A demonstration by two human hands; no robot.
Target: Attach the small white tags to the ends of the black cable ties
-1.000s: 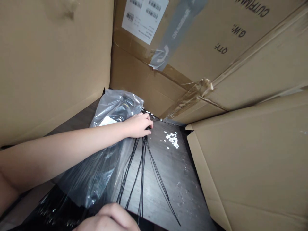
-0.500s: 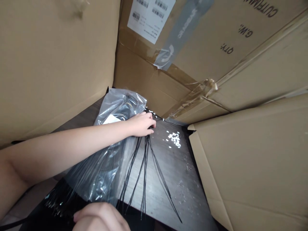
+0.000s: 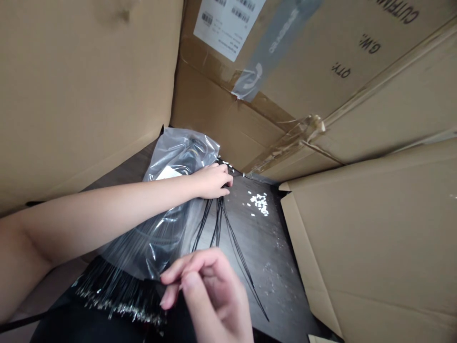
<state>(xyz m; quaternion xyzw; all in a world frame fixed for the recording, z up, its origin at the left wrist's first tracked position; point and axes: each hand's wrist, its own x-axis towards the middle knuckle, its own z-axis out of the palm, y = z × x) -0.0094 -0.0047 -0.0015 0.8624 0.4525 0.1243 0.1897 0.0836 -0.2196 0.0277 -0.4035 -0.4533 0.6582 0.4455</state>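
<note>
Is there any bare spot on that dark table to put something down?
Yes: the dark table between the black wires and the right cardboard box, below the white bits. The plastic bag, left hand and right hand crowd the left side.

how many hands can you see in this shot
2. The left hand reaches in from the left and grips the far end of the black wires beside the plastic bag. The right hand is at the bottom edge, fingers curled above their near ends. No others show.

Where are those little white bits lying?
The white bits lie mid-view on the dark tabletop, just right of the left hand holding the black wires.
</note>
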